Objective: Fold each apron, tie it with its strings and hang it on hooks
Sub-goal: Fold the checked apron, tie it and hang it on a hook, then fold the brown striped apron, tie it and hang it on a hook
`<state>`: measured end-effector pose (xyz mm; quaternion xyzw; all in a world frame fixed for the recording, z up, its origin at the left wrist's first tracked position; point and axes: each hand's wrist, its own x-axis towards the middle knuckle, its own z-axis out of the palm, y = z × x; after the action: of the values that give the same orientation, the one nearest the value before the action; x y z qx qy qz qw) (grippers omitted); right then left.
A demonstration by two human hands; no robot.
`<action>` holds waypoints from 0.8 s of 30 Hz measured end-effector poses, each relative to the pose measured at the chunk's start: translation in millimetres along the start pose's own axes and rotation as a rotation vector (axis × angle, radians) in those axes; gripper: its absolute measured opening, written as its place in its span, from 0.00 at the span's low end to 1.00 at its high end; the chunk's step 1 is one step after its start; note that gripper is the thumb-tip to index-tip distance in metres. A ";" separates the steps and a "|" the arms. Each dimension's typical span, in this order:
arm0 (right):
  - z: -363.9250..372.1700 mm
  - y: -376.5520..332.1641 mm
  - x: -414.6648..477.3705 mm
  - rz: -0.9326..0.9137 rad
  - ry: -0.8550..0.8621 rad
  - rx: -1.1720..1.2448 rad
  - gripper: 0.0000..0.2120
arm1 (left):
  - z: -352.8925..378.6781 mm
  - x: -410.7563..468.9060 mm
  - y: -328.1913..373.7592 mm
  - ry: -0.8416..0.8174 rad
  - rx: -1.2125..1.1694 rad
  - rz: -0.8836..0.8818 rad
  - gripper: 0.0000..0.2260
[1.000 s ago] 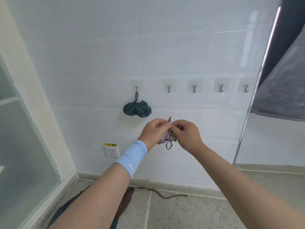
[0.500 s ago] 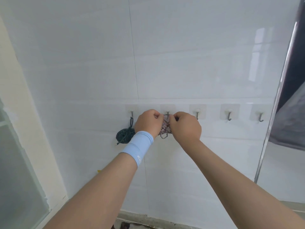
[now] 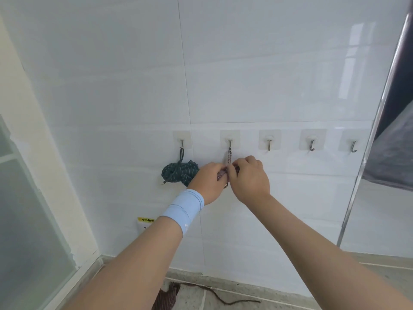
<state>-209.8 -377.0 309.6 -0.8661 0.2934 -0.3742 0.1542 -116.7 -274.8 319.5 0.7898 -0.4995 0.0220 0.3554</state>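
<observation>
A tiled home utility corner (glossy wall tiles (image 3: 245,74), adhesive hooks (image 3: 269,144), socket (image 3: 145,223)).

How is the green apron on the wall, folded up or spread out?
Folded up. The green apron hangs as a small bundle, wrapped by its string, from the leftmost hook by a loop.

Checked apron (image 3: 223,174) mostly hidden behind left hand (image 3: 207,182) and right hand (image 3: 249,177) gripping it; only sliver between them and string loop (image 3: 229,156) on hook (image 3: 230,144) show. Fingertips out of sight. Green apron (image 3: 178,173): right end behind left hand. Socket (image 3: 142,225) half behind left forearm; label (image 3: 145,219) text too small. Floor apron (image 3: 166,297) cut by bottom edge.
</observation>
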 end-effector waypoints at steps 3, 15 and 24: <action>7.1 -0.9 -21.5 -0.109 0.146 -0.201 0.13 | -7.5 -20.5 -1.5 0.001 0.013 0.034 0.10; 33.3 -60.7 -146.6 -0.279 -0.085 -0.050 0.14 | -32.3 -170.5 -81.6 0.076 -0.020 -0.222 0.16; 197.5 -96.0 -262.6 -0.114 -1.023 0.067 0.15 | -19.5 -321.7 -247.1 -0.200 -0.052 -0.710 0.18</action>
<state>-170.0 -128.9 77.0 -0.9474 0.1206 0.0805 0.2852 -72.4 46.7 75.4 0.9030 -0.2268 -0.1925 0.3101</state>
